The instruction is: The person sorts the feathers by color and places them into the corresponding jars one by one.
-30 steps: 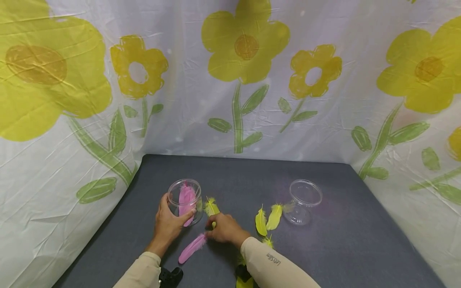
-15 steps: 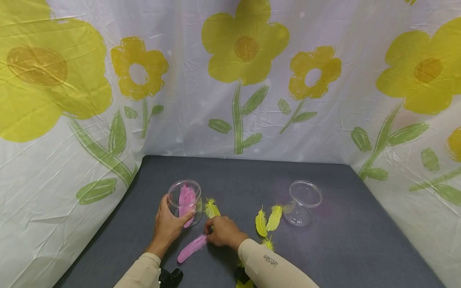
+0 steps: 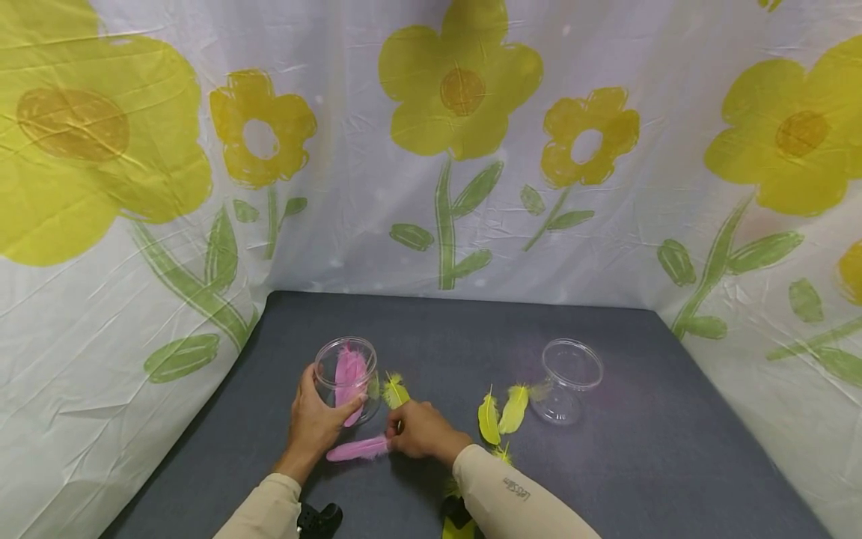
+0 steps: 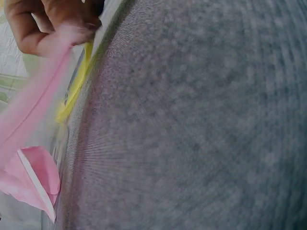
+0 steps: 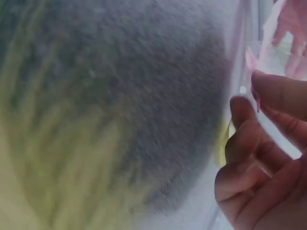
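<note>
My left hand (image 3: 315, 419) grips a clear plastic cup (image 3: 346, 344) at the left of the table, thumb across its near side. Pink feathers (image 3: 350, 370) stand inside that cup. Just right of it, my right hand (image 3: 424, 430) pinches one end of a pink feather (image 3: 357, 449), which points left and lies nearly level, below the cup in the head view. The left wrist view shows this held feather (image 4: 36, 98) blurred. A yellow feather (image 3: 395, 391) lies right beyond the right hand's fingers, partly hidden by them.
A second clear cup (image 3: 572, 367), with a foot, stands at the right of the dark table (image 3: 646, 479). Beside it lie yellow feathers (image 3: 488, 418), with more partly under the right sleeve (image 3: 515, 494). A flower-printed cloth (image 3: 337, 150) hangs around the table.
The pink feather in my right hand has swung from a slant to nearly level, its free end moving away from me. The left hand and its cup have stayed put.
</note>
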A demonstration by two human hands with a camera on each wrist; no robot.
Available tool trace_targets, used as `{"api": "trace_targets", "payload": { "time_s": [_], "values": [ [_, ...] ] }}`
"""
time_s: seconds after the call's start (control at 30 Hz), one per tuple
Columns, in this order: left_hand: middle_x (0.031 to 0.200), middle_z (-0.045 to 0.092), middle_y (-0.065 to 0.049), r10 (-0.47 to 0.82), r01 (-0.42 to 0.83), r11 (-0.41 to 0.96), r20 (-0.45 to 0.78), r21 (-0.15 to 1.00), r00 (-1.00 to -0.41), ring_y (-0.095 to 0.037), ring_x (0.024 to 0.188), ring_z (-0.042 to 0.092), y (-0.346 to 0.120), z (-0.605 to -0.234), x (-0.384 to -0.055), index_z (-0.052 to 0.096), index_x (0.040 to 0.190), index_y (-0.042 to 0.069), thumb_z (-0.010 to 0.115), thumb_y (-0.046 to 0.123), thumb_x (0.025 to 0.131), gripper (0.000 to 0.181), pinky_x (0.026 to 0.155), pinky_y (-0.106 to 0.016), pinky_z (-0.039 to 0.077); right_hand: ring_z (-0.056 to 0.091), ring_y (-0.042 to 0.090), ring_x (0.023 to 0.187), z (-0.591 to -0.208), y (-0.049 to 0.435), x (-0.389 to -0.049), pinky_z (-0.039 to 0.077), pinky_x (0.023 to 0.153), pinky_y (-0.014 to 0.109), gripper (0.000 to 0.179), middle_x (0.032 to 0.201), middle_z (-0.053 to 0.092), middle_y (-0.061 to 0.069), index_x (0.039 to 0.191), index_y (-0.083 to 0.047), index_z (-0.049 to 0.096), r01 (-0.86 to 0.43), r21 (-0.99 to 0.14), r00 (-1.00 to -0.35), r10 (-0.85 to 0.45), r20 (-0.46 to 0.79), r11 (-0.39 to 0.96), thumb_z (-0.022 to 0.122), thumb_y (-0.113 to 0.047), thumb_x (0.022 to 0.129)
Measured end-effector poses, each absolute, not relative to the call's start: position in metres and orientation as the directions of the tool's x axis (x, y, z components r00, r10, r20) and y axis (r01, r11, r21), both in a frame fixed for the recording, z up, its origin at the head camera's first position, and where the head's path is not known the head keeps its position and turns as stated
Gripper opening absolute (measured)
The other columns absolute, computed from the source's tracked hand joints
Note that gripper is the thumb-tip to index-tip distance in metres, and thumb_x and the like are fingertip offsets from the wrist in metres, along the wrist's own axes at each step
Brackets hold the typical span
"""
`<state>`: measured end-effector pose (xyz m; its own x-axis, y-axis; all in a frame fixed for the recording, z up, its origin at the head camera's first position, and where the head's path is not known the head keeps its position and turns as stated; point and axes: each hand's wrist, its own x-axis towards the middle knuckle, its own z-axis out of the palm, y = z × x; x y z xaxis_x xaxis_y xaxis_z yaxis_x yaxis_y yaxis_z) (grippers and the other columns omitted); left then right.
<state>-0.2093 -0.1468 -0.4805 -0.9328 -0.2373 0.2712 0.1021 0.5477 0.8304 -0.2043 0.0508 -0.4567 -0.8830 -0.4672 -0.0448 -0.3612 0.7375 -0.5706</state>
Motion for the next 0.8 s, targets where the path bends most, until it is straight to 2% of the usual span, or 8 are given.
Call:
{"api": "trace_targets", "payload": {
  "time_s": [0.23,0.6,0.8],
  "values": [
    [0.141,0.037,-0.027,-0.229,0.1,0.537,0.259,0.837,-0.938,-0.046,0.128,0.037,-0.147,-0.48,-0.21,0.026,0.144,0.0,0.087,0.034,0.07,0.102,0.1,-0.062,0.031,0.049,0.004,0.057,-0.449,0.06,-0.209,0.043,0.052,0.022,0.017,0.061,0.057,-0.013,0.068,-0.015,0.068,-0.386,-0.655,-0.874,-0.485,0.034,0.649,0.077,-0.005,0.078],
    [0.141,0.037,-0.027,-0.236,0.099,0.541,0.264,0.835,-0.935,-0.046,0.128,0.037,-0.147,-0.48,-0.208,0.026,0.144,-0.001,0.087,0.033,0.07,0.101,0.099,-0.063,0.031,0.057,0.011,0.061,-0.423,0.077,-0.215,0.047,0.055,0.028,0.009,0.07,0.064,-0.008,0.079,-0.011,0.073,-0.307,-0.774,-0.895,-0.444,0.037,0.553,0.071,-0.006,0.087],
    [0.14,0.037,-0.028,-0.231,0.1,0.537,0.26,0.838,-0.938,-0.046,0.128,0.037,-0.146,-0.478,-0.208,0.026,0.144,-0.002,0.087,0.034,0.07,0.102,0.1,-0.062,0.029,0.056,0.014,0.063,-0.408,0.09,-0.219,0.048,0.056,0.031,0.009,0.075,0.065,-0.001,0.084,-0.01,0.074,-0.272,-0.858,-0.904,-0.42,0.074,0.436,0.068,-0.007,0.09]
  ]
}}
